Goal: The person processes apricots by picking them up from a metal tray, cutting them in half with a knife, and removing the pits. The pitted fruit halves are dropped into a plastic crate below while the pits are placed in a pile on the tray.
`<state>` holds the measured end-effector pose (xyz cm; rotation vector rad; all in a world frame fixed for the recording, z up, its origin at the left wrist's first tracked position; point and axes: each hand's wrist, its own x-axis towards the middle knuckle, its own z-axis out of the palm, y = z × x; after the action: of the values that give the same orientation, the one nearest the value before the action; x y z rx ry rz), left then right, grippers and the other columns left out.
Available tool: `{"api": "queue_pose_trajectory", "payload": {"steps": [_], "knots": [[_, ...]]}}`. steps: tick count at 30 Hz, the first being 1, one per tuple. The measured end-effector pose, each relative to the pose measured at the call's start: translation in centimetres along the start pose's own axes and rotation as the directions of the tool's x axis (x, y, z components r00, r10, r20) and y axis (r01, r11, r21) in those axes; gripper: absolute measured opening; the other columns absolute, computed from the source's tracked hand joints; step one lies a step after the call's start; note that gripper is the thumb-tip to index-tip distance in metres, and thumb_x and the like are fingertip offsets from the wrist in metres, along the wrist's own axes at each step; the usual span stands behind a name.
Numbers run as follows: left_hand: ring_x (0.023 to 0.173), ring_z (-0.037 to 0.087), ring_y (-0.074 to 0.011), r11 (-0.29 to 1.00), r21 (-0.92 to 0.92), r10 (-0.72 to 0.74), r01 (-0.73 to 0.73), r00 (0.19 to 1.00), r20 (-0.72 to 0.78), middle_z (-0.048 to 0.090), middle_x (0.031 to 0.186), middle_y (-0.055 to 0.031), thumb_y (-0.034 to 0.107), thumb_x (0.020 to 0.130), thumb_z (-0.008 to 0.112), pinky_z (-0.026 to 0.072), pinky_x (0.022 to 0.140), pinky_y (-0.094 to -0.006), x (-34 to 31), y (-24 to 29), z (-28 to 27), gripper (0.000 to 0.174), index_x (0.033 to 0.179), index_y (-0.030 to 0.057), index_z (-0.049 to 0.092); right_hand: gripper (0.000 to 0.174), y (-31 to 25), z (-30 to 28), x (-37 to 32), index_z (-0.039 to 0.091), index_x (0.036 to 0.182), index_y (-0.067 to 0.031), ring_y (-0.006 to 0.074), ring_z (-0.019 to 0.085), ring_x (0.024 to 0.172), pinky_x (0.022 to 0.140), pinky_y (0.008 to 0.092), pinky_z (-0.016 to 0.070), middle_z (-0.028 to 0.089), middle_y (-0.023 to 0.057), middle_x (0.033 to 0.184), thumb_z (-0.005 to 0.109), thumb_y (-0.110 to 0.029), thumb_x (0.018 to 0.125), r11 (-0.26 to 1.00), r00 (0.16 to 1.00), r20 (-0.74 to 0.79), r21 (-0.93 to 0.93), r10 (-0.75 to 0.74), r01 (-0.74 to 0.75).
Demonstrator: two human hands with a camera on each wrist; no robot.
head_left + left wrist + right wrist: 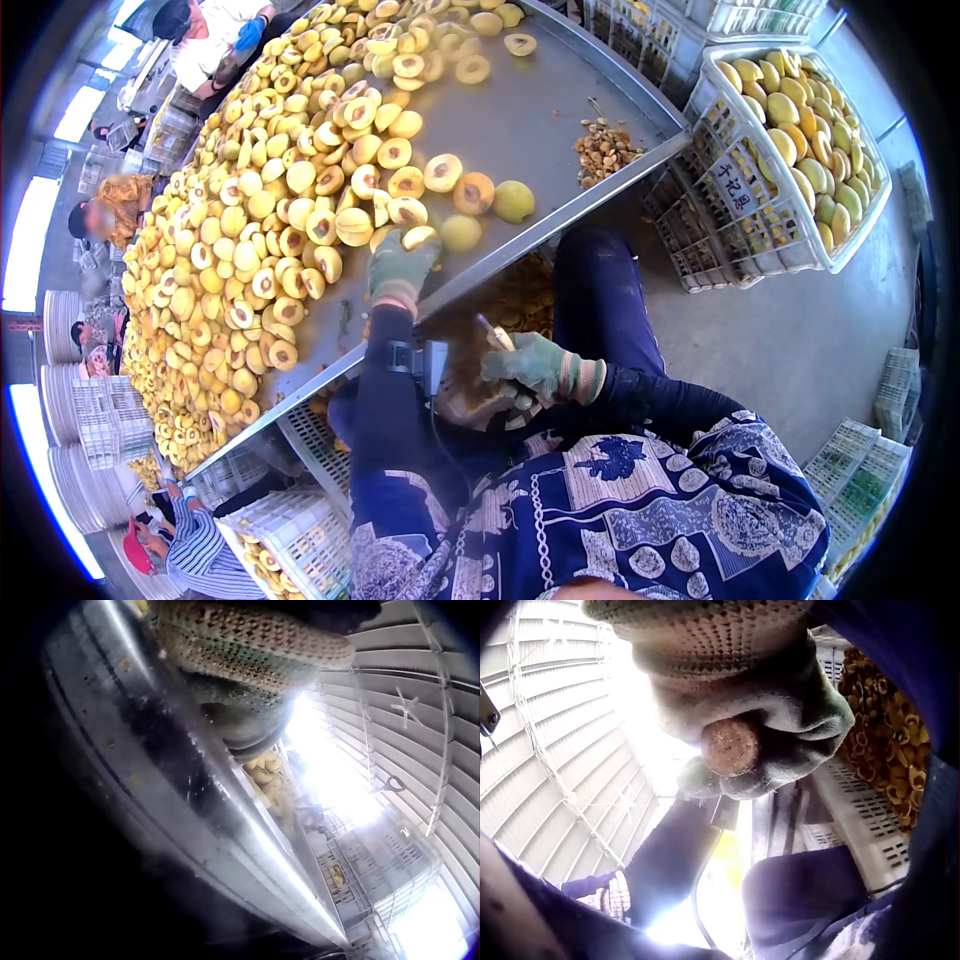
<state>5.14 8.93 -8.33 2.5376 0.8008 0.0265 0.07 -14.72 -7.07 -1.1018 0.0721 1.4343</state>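
The gloved left hand is over the near edge of the metal table, its fingers curled at a yellow fruit half. In the left wrist view the glove is beside the metal rim, and the fruit at its fingertips is hidden. Below the table edge, the gloved right hand grips a small tool by its pale handle. The handle's round brown end pokes out of the right glove in the right wrist view. Whole fruit and halves lie beyond the left hand.
Halved fruit is heaped across the table's left side. Pits lie near its right corner. A crate of fruit stands at right, another crate at lower left. Several people, one in white, are along the far side.
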Motion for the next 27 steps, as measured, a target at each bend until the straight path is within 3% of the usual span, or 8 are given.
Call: {"api": "queue_pose_trajectory", "payload": {"steps": [3, 5, 9, 11, 13, 15, 23, 27], "knots": [[0.076, 0.064, -0.0236, 0.948, -0.294, -0.102, 0.119, 0.992, 0.072, 0.067, 0.093, -0.0151, 0.036, 0.073, 0.069, 0.0506, 0.064, -0.0327, -1.0, -0.7, 0.0, 0.049, 0.108, 0.0027, 0.06, 0.023, -1.5, 0.3, -1.1, 0.053, 0.084, -0.0037, 0.0135, 0.049, 0.043, 0.039, 0.0276, 0.0413, 0.054, 0.0052, 0.061, 0.058, -0.026, 0.082, 0.976, 0.992, -0.072, -0.2, -0.106, 0.09], [0.053, 0.06, -0.0142, 0.596, -0.794, -0.108, 0.117, 0.992, 0.065, 0.066, 0.082, -0.0124, 0.02, 0.083, 0.063, 0.0439, 0.04, -0.0215, -3.1, -0.7, -0.1, 0.024, 0.099, 0.0016, 0.058, 0.021, -2.8, 0.8, -1.7, 0.054, 0.089, -0.0053, 0.0125, 0.052, 0.048, 0.043, 0.0267, 0.0441, 0.055, 0.0045, 0.062, 0.057, -0.026, 0.084, 0.96, 0.994, -0.061, -0.269, -0.092, 0.072], [0.07, 0.064, -0.0206, 0.381, -0.924, 0.055, -0.046, 0.998, -0.027, 0.065, 0.092, -0.0141, 0.016, 0.088, 0.052, 0.0527, 0.059, -0.0282, -8.7, 1.0, -2.5, 0.033, 0.115, -0.0017, 0.052, 0.024, -3.8, 2.6, -2.1, 0.056, 0.1, -0.0049, 0.0134, 0.058, 0.058, 0.054, 0.0283, 0.0484, 0.06, 0.0062, 0.069, 0.058, -0.024, 0.086, 0.891, 0.966, 0.001, -0.387, -0.258, 0.239], [0.09, 0.059, -0.0219, 0.087, -0.989, 0.118, -0.115, 0.987, -0.105, 0.061, 0.102, -0.0175, 0.008, 0.084, 0.052, 0.0496, 0.08, -0.0308, -12.1, 3.9, -3.6, 0.042, 0.124, -0.0045, 0.046, 0.029, -2.6, 3.1, -0.4, 0.056, 0.104, -0.0038, 0.0227, 0.063, 0.07, 0.066, 0.0339, 0.0507, 0.064, 0.0126, 0.079, 0.06, -0.025, 0.085, 0.555, 0.733, 0.102, -0.585, -0.673, 0.591], [0.098, 0.057, -0.0226, 0.122, -0.982, 0.141, -0.142, 0.982, -0.125, 0.059, 0.107, -0.0181, 0.012, 0.089, 0.051, 0.0466, 0.087, -0.034, -13.4, 3.8, -3.4, 0.043, 0.126, -0.006, 0.044, 0.032, -2.7, 3.4, -0.4, 0.056, 0.107, -0.0036, 0.0324, 0.064, 0.084, 0.076, 0.0383, 0.0495, 0.065, 0.0184, 0.09, 0.061, -0.026, 0.085, 0.567, 0.763, 0.096, -0.612, -0.639, 0.551], [0.099, 0.056, -0.0234, -0.289, -0.957, 0.084, 0.013, 0.996, -0.012, 0.058, 0.109, -0.0179, 0.022, 0.094, 0.048, 0.0464, 0.088, -0.0329, -14.5, 3.8, -3.3, 0.042, 0.124, -0.0068, 0.045, 0.033, -2.5, 3.7, -0.6, 0.055, 0.111, -0.0053, 0.0363, 0.063, 0.086, 0.075, 0.0395, 0.0497, 0.064, 0.02, 0.092, 0.059, -0.026, 0.085, 0.517, 0.755, 0.094, -0.674, -0.649, 0.528], [0.106, 0.055, -0.0289, 0.08, -0.977, -0.032, -0.197, 0.979, -0.2, 0.054, 0.116, -0.0161, 0.037, 0.098, 0.039, 0.0456, 0.089, -0.0344, -16.6, 4.7, -3.2, 0.052, 0.124, -0.0073, 0.046, 0.034, -1.6, 4.8, -2.7, 0.053, 0.117, -0.0109, 0.033, 0.065, 0.079, 0.069, 0.0385, 0.0523, 0.066, 0.0171, 0.09, 0.055, -0.028, 0.088, 0.326, 0.706, 0.194, -0.783, -0.681, 0.529], [0.105, 0.056, -0.0298, 0.02, -0.974, -0.077, -0.224, 0.971, -0.225, 0.052, 0.121, -0.0155, 0.036, 0.097, 0.043, 0.0473, 0.088, -0.037, -16.9, 3.6, -2.4, 0.049, 0.12, -0.0062, 0.051, 0.032, -1.6, 5.6, -3.0, 0.053, 0.114, -0.0088, 0.0326, 0.062, 0.084, 0.078, 0.0389, 0.0476, 0.064, 0.0144, 0.091, 0.053, -0.029, 0.089, 0.504, 0.876, 0.155, -0.766, -0.457, 0.399]]}}
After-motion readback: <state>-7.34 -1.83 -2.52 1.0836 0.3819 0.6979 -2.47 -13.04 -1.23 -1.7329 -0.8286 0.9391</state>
